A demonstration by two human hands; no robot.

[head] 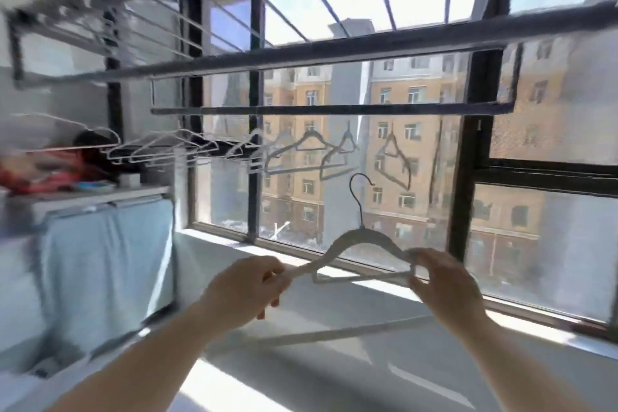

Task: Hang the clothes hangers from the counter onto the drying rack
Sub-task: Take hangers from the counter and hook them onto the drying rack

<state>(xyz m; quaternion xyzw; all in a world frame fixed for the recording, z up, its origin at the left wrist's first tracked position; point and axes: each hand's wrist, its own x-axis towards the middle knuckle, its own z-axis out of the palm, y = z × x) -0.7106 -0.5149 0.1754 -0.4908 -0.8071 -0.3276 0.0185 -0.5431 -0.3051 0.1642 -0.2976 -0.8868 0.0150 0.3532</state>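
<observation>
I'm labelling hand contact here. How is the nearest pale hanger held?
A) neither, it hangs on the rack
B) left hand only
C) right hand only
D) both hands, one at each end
D: the left hand grips one end of the pale hanger and the right hand pinches the other, below the drying rack.

Dark-framed window (465,157) ahead, orange apartment block (418,104) outside; sunlit white sill (234,246); pale blue curtain (110,264) left.

hanger (359,246) between hands, below drying rack (301,57), before window (434,211)
</observation>
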